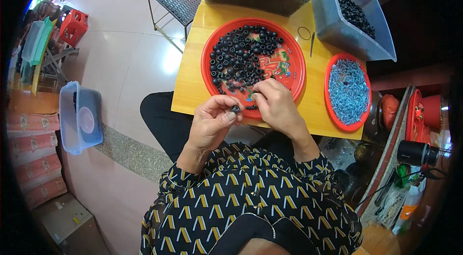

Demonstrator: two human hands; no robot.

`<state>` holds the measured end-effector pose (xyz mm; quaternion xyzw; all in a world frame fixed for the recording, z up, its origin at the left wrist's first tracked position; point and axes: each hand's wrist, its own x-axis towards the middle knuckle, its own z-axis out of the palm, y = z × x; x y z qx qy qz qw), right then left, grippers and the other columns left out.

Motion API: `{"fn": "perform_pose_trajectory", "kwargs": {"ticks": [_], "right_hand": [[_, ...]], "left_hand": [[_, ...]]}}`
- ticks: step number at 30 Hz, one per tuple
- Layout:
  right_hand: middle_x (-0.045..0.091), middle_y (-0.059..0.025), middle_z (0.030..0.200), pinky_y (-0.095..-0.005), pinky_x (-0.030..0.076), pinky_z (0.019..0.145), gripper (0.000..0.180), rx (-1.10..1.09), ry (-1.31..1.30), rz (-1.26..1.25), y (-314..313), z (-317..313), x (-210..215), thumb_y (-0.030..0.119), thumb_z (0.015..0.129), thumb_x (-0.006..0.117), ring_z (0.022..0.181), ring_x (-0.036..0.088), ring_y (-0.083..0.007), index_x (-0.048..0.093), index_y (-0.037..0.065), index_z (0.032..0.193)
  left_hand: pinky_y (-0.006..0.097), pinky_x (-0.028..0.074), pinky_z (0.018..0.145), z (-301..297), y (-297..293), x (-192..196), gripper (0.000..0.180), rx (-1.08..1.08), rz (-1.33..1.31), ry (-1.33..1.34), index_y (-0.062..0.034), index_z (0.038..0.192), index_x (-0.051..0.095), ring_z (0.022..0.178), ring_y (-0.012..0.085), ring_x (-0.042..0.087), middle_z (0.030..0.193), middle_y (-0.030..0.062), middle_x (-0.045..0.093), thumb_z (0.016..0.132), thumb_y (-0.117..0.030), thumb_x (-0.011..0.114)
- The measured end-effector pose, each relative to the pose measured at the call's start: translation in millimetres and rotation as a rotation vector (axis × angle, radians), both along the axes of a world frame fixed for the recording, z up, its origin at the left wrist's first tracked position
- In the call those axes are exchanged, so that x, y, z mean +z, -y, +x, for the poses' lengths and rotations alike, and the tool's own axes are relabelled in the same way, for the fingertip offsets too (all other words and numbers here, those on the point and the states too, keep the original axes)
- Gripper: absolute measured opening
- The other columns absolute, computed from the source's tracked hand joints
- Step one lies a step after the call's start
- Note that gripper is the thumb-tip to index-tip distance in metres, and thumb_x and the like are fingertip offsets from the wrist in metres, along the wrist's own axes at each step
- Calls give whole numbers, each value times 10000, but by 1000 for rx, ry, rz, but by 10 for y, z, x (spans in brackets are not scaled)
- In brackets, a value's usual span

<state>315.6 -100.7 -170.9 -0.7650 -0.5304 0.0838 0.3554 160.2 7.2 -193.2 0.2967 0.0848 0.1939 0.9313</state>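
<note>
Your left hand (211,121) pinches a small black rubber ring (235,109) between thumb and forefinger, just over the near rim of the big red tray (295,77). Your right hand (276,105) sits right beside it, fingers curled in toward the ring; something thin may be held in them, but you cannot tell from this view.

It looks like you are fitting or threading one ring at a time, so the step in hand is joining this piece. By that reading, the next move calls for steady fingertips and keeping both hands close over the tray, so that a dropped ring lands among the others.

Loose black rings (241,57) cover the left and middle of the tray, touching one another. To the right, a smaller red plate (332,108) holds a heap of tiny blue-grey parts (348,88). Both rest on the yellow table (193,81). At its far edge stand two clear plastic bins (333,23) of more black rings. A dark pointed tool (312,44) and a thin loop lie between tray and bin, well clear of your hands. Nothing blocks your reach.
</note>
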Motion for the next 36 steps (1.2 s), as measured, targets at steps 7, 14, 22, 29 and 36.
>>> {"fn": "perform_pose_trajectory", "kwargs": {"ticks": [7,14,22,29,36], "right_hand": [[633,-21,764,-164,452,533,109,49,-1351,183,218,-87,151,60,832,646,638,587,-46,618,28,932],[646,-49,792,-165,474,522,141,-12,-1546,248,277,-121,166,37,844,620,647,602,-71,602,4,980],[647,-62,808,-168,480,529,133,-19,-1464,267,315,-203,236,44,844,620,645,599,-69,602,-13,962],[642,-48,768,-162,458,510,100,-32,-1385,193,282,-250,303,64,845,623,618,584,-57,604,-3,916],[616,-31,731,-160,442,488,101,-9,-1356,56,274,-228,338,86,845,626,595,567,-50,605,2,896]], "left_hand": [[288,512,731,36,58,-5,225,-39,82,-19,5,1032,558,820,166,610,964,121,623,818,8,625],[293,515,753,68,102,49,222,-48,104,2,12,1038,561,837,173,619,981,120,628,823,16,617],[295,513,765,65,118,22,248,-65,93,51,18,1078,551,870,175,621,1004,121,625,837,5,607],[281,510,769,54,144,96,208,38,297,-49,36,1044,567,913,172,604,1014,123,592,838,24,594],[280,439,797,50,118,87,177,128,673,-112,52,931,595,901,177,543,953,112,567,763,23,641]]}}
